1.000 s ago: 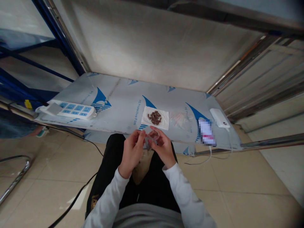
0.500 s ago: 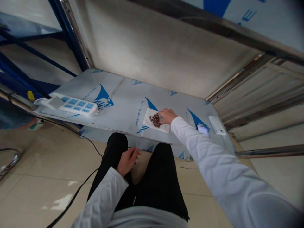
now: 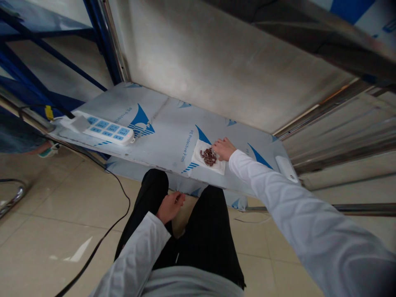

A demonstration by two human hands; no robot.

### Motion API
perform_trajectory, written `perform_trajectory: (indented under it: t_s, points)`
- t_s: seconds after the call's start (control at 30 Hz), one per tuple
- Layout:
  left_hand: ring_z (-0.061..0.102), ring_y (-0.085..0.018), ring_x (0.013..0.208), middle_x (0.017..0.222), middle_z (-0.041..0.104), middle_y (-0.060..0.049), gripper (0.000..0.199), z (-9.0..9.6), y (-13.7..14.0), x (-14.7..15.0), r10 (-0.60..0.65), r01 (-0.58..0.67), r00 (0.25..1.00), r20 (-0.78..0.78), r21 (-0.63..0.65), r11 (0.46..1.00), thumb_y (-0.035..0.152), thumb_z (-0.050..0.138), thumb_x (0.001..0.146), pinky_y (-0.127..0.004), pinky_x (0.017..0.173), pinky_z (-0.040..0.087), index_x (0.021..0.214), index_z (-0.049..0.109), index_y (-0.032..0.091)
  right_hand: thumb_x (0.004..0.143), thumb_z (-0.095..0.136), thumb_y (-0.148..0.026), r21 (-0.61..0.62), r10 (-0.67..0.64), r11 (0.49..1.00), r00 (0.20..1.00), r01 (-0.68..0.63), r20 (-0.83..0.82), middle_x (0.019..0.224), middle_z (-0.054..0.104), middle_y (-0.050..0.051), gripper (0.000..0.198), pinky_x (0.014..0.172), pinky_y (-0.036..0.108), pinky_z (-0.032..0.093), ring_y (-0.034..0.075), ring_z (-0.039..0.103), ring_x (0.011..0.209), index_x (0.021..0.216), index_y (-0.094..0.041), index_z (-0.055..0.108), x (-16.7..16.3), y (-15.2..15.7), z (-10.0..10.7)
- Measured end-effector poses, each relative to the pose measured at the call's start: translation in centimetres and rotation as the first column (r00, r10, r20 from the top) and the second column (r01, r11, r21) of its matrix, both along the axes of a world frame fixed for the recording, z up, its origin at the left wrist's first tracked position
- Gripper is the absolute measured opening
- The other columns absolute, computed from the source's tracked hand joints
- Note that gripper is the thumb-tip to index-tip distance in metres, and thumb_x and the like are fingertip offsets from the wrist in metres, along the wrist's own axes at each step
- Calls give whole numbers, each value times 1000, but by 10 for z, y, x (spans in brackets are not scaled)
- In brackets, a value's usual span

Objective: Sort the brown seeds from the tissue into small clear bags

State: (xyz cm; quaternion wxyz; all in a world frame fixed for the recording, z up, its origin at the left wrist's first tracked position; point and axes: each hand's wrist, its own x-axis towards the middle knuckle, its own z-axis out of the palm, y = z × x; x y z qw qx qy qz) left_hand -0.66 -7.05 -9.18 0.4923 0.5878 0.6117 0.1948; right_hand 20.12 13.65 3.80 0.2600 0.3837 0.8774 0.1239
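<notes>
A small heap of shiny reddish-brown pieces, too small to name, lies on a white paper sheet on the shelf. Bent over the heap's right edge is my right hand, fingers curled down and drawn together at the pieces. What sits between its fingertips is hidden. My left hand is low between my knees, in front of the shelf edge. Its fingers are curled in together, and I cannot make out whether something small is in them.
Film-covered metal shelf spans the front. A white power strip with a plug lies left; a white device lies right, partly behind my sleeve. A black cable crosses the floor. Another shelf hangs overhead. Someone's leg shows far left.
The view has shifted slightly, so the shelf appears a little further right. My right hand stays at the heap's edge. The left hand stays low, fingers curled.
</notes>
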Motion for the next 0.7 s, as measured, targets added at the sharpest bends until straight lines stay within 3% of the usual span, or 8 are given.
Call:
perform_trajectory:
  t_s: [0.23,0.4,0.47,0.53,0.63,0.7]
  points:
    - [63,-14,69,75,69,-3,33,-4,1,3,-26,26,1000,-10,-19,999,35,37,92,-21,65,41,81,63,17,70,70,-19,-18,96,995,992,-95,84,105,64,15,35,83,40,31,30,49,106,104,-13,64,5,4,7]
    - [63,-13,67,75,69,-3,36,-6,0,2,-25,25,999,-20,-23,999,38,35,92,-21,64,41,81,63,17,69,72,-25,-18,65,998,997,-65,-39,108,63,14,48,83,40,34,31,50,107,114,-15,60,17,7,14]
    - [63,-13,67,74,69,-3,36,-7,0,1,-20,19,1000,-23,-25,1000,38,35,92,-21,64,41,82,63,18,68,74,-30,-18,-43,999,985,41,-168,111,63,13,57,84,41,35,31,52,107,120,-17,56,36,11,18]
    - [63,-13,67,74,69,-3,35,-7,0,-1,-12,11,1000,-25,-28,1000,37,36,92,-22,64,41,83,63,18,66,74,-34,-16,-207,977,915,215,-347,112,63,12,65,85,41,38,31,53,107,125,-18,51,64,13,19]
    - [63,-14,67,74,68,-4,34,-7,0,-2,0,-1,1000,-28,-38,999,36,36,91,-22,63,41,83,63,17,70,70,-39,-12,-377,900,764,436,-523,111,63,15,70,82,40,44,29,58,102,129,-13,42,109,6,11]
    - [63,-14,67,75,68,-4,35,-7,1,-1,-2,1,1000,-27,-42,999,37,35,91,-22,63,41,84,63,17,73,66,-42,-9,-442,835,660,551,-607,112,62,18,70,82,39,46,28,60,101,128,-9,39,131,-8,-5]
